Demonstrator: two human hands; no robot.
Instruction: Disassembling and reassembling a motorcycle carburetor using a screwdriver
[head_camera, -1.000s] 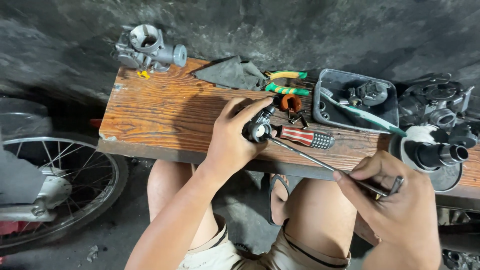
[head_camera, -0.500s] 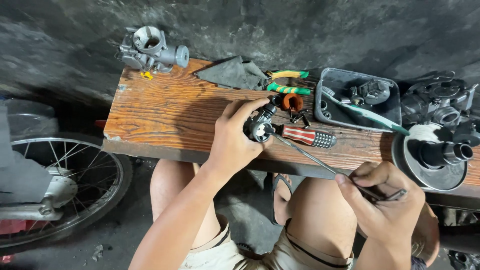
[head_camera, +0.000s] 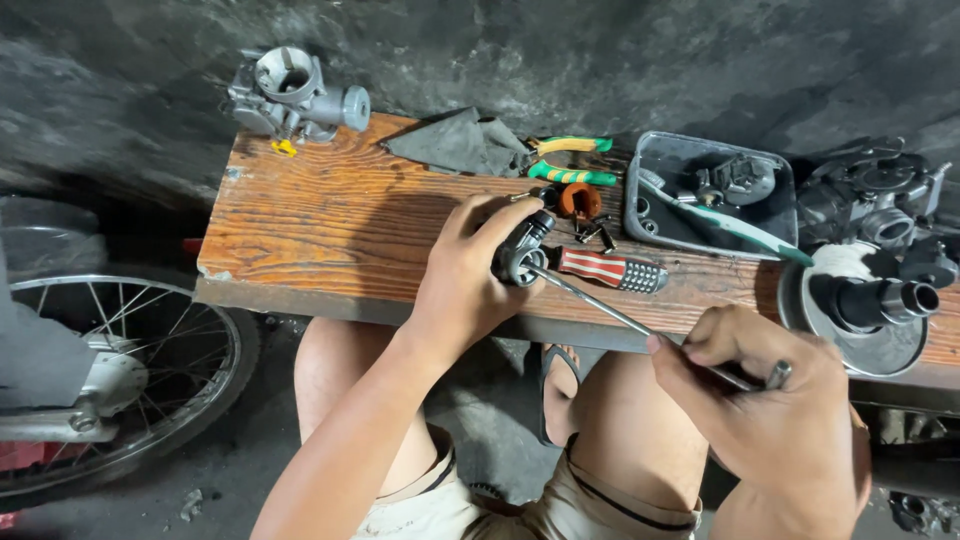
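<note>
**Two hands working a rod into a small metal part at the tabletop edge**

Nearest the camera, the right hand (head_camera: 775, 415) is gripping the near end of a thin metal rod (head_camera: 620, 318), its fingers (head_camera: 720, 335) curled tight and clamped around the shaft. The rod is slanting up and to the left, its far tip meeting a small round metal part (head_camera: 520, 258).

The left hand (head_camera: 468, 275) is holding that part down on the near edge of the wooden tabletop (head_camera: 330, 220), fingers wrapped and clamped on it, thumb lying across the near side.

Just right of the part, a screwdriver with a red-and-white striped handle (head_camera: 612, 270) is lying on the wood. Slightly farther, a small orange-brown ring (head_camera: 578, 200) is sitting among a few dark small pieces. Beyond it, pliers with green-and-yellow handles (head_camera: 572, 160) are resting beside a folded grey rag (head_camera: 455, 145).

To the right, a grey tray (head_camera: 690, 235) is holding small parts, and a round clutch-like assembly (head_camera: 865, 300) is sitting at the right end.

At the far left corner, a silver carburetor (head_camera: 290, 95) is standing. Below the tabletop on the left, a spoked wheel (head_camera: 130, 370) is showing.
</note>
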